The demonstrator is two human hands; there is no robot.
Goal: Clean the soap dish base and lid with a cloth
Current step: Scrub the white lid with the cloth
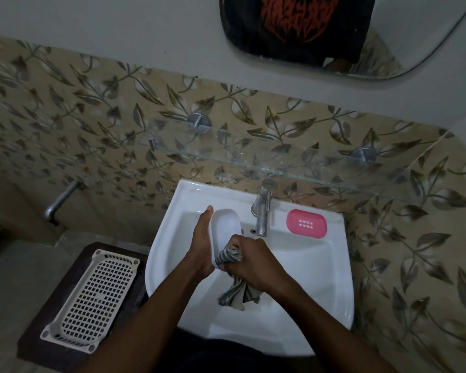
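Note:
My left hand (202, 243) holds a white oval soap dish lid (225, 228) over the white sink (315, 265), its hollow side facing me. My right hand (253, 261) grips a bunched grey striped cloth (230, 255) and presses it into the lid's near end. The cloth's loose end (237, 294) hangs below my right hand into the basin. The pink soap dish base (306, 224), with a small grid of drain holes, lies flat on the sink's back right ledge, apart from both hands.
A chrome tap (262, 211) stands at the sink's back, between the lid and the pink base. A glass shelf (253, 157) juts from the leaf-patterned tiled wall above. A cream plastic basket (92, 300) sits on a dark stool at the left. A mirror (347, 36) hangs above.

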